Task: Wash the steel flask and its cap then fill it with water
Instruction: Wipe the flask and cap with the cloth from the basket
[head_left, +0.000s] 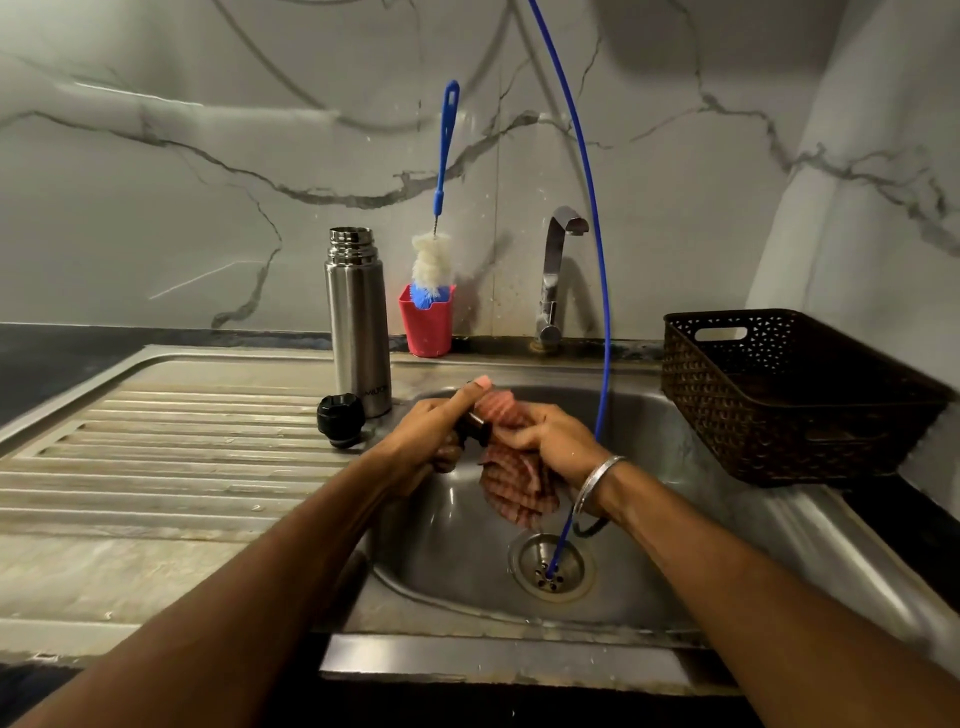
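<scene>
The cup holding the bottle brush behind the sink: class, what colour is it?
The cup is red, seen best in the head view; the bottle brush stands in it.

Head camera looking down over the sink
It is facing forward toward the marble wall, sitting close above both forearms, which are entering from the frame's bottom.

Left hand gripping a dark object, possibly the cap, right hand pinching checked cloth over sink
</scene>
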